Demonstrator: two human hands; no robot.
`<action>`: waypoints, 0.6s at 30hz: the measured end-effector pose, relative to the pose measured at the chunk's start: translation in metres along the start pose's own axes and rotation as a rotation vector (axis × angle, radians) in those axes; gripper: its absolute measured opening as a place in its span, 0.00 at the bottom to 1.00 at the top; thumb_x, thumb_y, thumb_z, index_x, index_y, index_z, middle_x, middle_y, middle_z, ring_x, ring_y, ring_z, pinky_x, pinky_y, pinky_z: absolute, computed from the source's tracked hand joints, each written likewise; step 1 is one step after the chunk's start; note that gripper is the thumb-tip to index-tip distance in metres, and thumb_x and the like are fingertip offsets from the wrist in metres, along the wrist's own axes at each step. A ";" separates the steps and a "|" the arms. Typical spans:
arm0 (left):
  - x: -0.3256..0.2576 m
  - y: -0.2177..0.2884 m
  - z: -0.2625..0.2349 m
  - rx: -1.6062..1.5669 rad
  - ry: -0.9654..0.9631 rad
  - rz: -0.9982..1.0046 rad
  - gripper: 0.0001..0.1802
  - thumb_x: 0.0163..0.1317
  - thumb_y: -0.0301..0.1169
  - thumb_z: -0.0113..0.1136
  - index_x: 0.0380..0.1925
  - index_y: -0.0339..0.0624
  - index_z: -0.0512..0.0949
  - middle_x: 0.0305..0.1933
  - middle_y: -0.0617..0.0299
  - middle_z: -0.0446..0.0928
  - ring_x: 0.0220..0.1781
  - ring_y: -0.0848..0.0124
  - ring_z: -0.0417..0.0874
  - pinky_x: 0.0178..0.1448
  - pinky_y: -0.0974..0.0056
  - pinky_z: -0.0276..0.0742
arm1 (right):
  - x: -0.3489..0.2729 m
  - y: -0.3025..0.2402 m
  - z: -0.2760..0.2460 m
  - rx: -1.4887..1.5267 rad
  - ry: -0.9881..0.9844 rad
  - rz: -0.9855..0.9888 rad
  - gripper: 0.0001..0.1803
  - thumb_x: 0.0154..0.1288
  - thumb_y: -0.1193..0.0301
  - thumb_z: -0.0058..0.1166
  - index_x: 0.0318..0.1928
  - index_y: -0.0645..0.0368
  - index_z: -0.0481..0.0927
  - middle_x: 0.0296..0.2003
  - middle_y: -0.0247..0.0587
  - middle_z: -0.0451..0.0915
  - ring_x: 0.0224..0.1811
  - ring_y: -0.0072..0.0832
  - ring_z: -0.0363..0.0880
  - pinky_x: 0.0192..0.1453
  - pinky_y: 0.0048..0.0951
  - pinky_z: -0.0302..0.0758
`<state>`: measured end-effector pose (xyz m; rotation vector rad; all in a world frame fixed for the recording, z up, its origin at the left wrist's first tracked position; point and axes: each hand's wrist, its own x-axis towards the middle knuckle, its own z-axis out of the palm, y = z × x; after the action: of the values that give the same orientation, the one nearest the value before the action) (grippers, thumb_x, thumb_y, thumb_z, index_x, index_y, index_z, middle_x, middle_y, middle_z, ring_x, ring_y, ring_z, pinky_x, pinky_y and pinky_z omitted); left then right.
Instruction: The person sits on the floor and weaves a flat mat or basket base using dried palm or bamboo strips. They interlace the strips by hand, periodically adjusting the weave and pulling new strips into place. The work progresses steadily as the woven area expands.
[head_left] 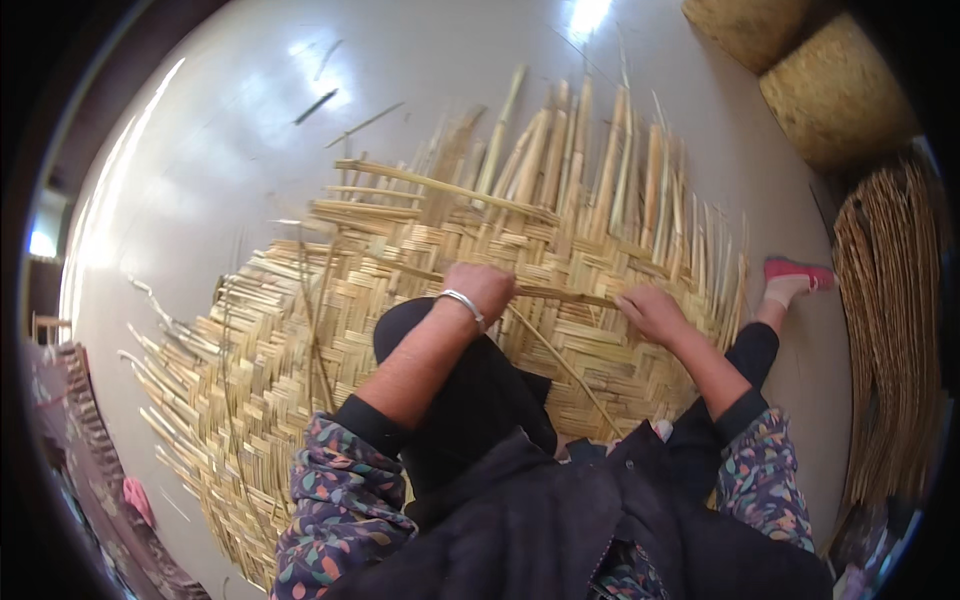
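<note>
A large woven reed mat (280,375) lies on the floor beneath me, its strips crossing in a zigzag pattern and its far ends loose. Above its weave I hold one long reed strip (565,294) crosswise between both hands. My left hand (480,291), with a silver bangle at the wrist, is closed around the strip near my bent knee. At the strip's right end, my right hand (650,312) pinches it with closed fingers. Another thin reed (565,365) slants from beside my left hand down toward my lap.
Loose reeds (450,188) lie across the mat's far edge. Dark reed scraps (316,107) are scattered on the grey floor (240,130). Bundled brown reeds (885,330) stand along the right side, below round straw-coloured bales (838,95). A patterned cloth (100,470) lies at the left.
</note>
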<state>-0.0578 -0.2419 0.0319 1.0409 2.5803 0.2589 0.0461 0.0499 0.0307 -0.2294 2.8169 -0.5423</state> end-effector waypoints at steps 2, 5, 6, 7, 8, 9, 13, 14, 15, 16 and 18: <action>-0.004 0.005 -0.015 -0.110 -0.040 -0.040 0.19 0.61 0.47 0.49 0.26 0.44 0.78 0.30 0.52 0.79 0.35 0.53 0.80 0.40 0.51 0.74 | 0.021 -0.008 0.004 0.107 0.048 -0.029 0.13 0.63 0.63 0.46 0.34 0.61 0.76 0.34 0.48 0.77 0.40 0.47 0.73 0.43 0.43 0.70; 0.002 -0.004 -0.009 -0.337 -0.011 -0.045 0.18 0.60 0.45 0.53 0.31 0.42 0.80 0.32 0.51 0.80 0.36 0.52 0.80 0.41 0.53 0.75 | 0.071 -0.035 0.007 0.161 0.258 -0.131 0.15 0.65 0.62 0.45 0.38 0.62 0.75 0.39 0.48 0.76 0.46 0.45 0.73 0.50 0.40 0.71; 0.007 -0.009 -0.003 -0.452 0.069 -0.026 0.17 0.59 0.44 0.55 0.34 0.41 0.81 0.32 0.50 0.80 0.36 0.52 0.80 0.42 0.55 0.75 | 0.088 -0.041 0.005 0.157 0.226 -0.092 0.15 0.65 0.63 0.45 0.44 0.61 0.74 0.45 0.48 0.75 0.48 0.44 0.73 0.53 0.39 0.70; 0.014 -0.013 -0.002 -0.531 0.108 -0.062 0.16 0.59 0.42 0.57 0.36 0.40 0.81 0.33 0.50 0.80 0.36 0.53 0.80 0.42 0.57 0.75 | 0.106 -0.047 0.003 0.157 0.193 -0.056 0.17 0.66 0.64 0.45 0.50 0.60 0.73 0.50 0.49 0.74 0.50 0.43 0.73 0.56 0.37 0.69; 0.026 -0.014 -0.001 -0.630 0.166 -0.138 0.15 0.60 0.39 0.57 0.35 0.38 0.80 0.29 0.52 0.80 0.33 0.60 0.82 0.40 0.60 0.76 | 0.117 -0.049 -0.003 0.125 0.157 0.001 0.17 0.65 0.64 0.45 0.51 0.59 0.72 0.51 0.48 0.73 0.51 0.42 0.72 0.57 0.38 0.69; 0.038 -0.027 0.010 -0.692 0.200 -0.192 0.14 0.60 0.37 0.57 0.35 0.36 0.80 0.27 0.55 0.80 0.29 0.64 0.81 0.37 0.62 0.76 | 0.127 -0.055 -0.007 0.099 0.112 0.050 0.17 0.65 0.65 0.45 0.52 0.58 0.71 0.51 0.47 0.72 0.52 0.41 0.72 0.57 0.39 0.69; 0.065 -0.055 0.004 -0.909 0.223 -0.559 0.11 0.61 0.31 0.53 0.34 0.33 0.79 0.26 0.50 0.80 0.23 0.66 0.81 0.30 0.63 0.77 | 0.152 -0.066 -0.006 0.022 -0.035 0.160 0.12 0.62 0.67 0.49 0.44 0.58 0.73 0.44 0.46 0.72 0.49 0.40 0.73 0.55 0.39 0.70; 0.074 -0.061 0.008 -1.036 0.233 -0.590 0.11 0.61 0.30 0.51 0.33 0.32 0.78 0.25 0.51 0.79 0.22 0.67 0.80 0.27 0.64 0.76 | 0.153 -0.062 -0.004 0.041 -0.021 0.170 0.12 0.61 0.67 0.51 0.43 0.58 0.73 0.43 0.46 0.72 0.48 0.40 0.73 0.54 0.39 0.70; 0.082 -0.063 0.005 -1.167 0.240 -0.623 0.11 0.62 0.29 0.50 0.33 0.32 0.77 0.24 0.52 0.79 0.20 0.69 0.79 0.25 0.66 0.75 | 0.155 -0.059 -0.003 0.057 -0.010 0.182 0.12 0.60 0.66 0.52 0.42 0.57 0.73 0.43 0.45 0.72 0.47 0.40 0.73 0.53 0.38 0.70; 0.087 -0.063 0.004 -1.298 0.248 -0.656 0.11 0.63 0.28 0.48 0.33 0.31 0.76 0.24 0.54 0.78 0.19 0.70 0.78 0.22 0.67 0.74 | 0.158 -0.055 -0.002 0.074 0.002 0.194 0.12 0.59 0.66 0.54 0.41 0.57 0.73 0.42 0.45 0.73 0.47 0.40 0.73 0.52 0.38 0.70; 0.094 -0.059 0.005 -1.339 0.311 -0.657 0.10 0.64 0.26 0.44 0.33 0.31 0.74 0.24 0.55 0.78 0.20 0.71 0.79 0.22 0.68 0.73 | 0.163 -0.051 -0.001 0.101 0.057 0.203 0.12 0.56 0.65 0.56 0.38 0.57 0.73 0.39 0.44 0.74 0.45 0.40 0.74 0.49 0.38 0.71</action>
<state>-0.1560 -0.2180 -0.0135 -0.3355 2.0082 1.6859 -0.1037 -0.0298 0.0142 0.0922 2.8131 -0.6508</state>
